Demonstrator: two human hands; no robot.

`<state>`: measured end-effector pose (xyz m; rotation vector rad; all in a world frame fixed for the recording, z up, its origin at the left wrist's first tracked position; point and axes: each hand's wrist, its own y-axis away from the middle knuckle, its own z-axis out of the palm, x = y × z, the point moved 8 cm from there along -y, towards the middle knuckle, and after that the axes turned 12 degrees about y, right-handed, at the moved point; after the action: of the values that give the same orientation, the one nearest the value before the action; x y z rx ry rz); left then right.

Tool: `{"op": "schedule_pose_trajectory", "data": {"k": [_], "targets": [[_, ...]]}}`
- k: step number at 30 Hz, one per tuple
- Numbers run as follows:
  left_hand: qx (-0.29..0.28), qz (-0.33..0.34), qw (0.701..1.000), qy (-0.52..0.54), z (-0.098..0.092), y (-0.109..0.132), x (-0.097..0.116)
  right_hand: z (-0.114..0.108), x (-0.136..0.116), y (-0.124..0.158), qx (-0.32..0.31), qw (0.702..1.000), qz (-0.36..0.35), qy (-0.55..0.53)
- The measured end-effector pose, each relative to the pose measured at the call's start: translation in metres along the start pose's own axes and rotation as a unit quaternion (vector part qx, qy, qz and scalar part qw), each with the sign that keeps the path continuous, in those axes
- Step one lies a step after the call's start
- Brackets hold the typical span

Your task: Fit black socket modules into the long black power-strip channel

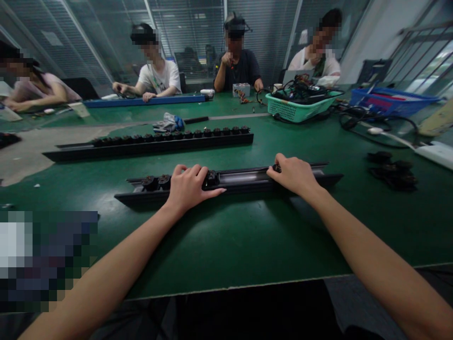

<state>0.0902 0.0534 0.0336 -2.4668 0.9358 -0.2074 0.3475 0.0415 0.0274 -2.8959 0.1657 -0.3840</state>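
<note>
A long black channel rail (244, 178) lies across the table in front of me, with black round socket modules (164, 181) seated in its left part. My left hand (187, 186) is closed over the rail and its modules, fingers curled on top and thumb along the near wall. One more module (212, 177) shows just right of those fingers. Farther right, my right hand (295, 175) pinches a small black socket module (277, 168) at the rail, mostly hidden by the fingers. Between the hands, the channel's shiny inner floor is visible.
Behind lies a second black rail (152, 145) filled with modules. Loose black modules (391, 170) are piled at right. Gloves (169, 123), a green basket (295, 105) of cables and a blue basket (392, 101) stand farther back. Several people sit across the table (226, 250).
</note>
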Motion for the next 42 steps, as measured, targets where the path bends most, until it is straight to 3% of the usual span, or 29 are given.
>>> {"op": "schedule_pose_trajectory", "data": {"k": [5, 10, 16, 23, 42], "targets": [[-0.001, -0.002, 1.0, 0.007, 0.0, 0.0, -0.001, 0.0, 0.0, -0.001, 0.012, 1.0, -0.016, -0.001], [0.0, 0.002, 1.0, -0.003, 0.0, 0.0, 0.0, 0.003, 0.003, -0.002, -0.018, 0.999, -0.018, -0.045], [0.005, 0.0, 1.0, 0.005, 0.0, 0.001, -0.001, 0.004, 0.003, -0.002, -0.032, 0.999, -0.015, -0.019], [0.003, 0.003, 1.0, -0.005, 0.001, 0.0, -0.001, 0.006, 0.011, -0.002, -0.067, 0.998, 0.005, -0.004], [0.003, 0.0, 1.0, 0.008, 0.0, 0.0, -0.001, 0.008, 0.014, 0.001, -0.086, 0.995, 0.044, -0.03]]}}
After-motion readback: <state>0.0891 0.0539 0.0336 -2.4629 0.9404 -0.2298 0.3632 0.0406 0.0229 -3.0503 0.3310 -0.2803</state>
